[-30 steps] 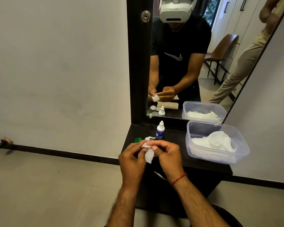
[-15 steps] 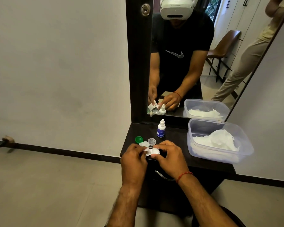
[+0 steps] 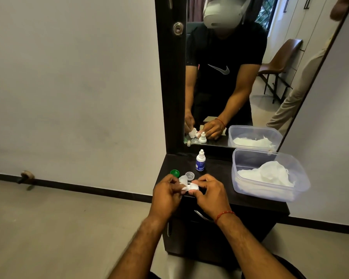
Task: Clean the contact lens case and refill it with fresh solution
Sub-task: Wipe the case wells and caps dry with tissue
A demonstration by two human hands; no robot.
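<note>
I saw right fingers [image 3: 201, 179] pinching the contact lens case [image 3: 192, 186], left fingers [image 3: 172, 179] gripping tissue [image 3: 183, 179]; hard wiping risked flicking it off the tabletop [image 3: 220, 178].

grey wall [image 3: 69, 87], dark cabinet [image 3: 220, 234], tall mirror [image 3: 240, 87].

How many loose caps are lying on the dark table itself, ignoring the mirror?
2: a green cap at the left edge of the table and a clear cap right beside it, both just beyond the left hand. More could be hidden under that hand.
</note>
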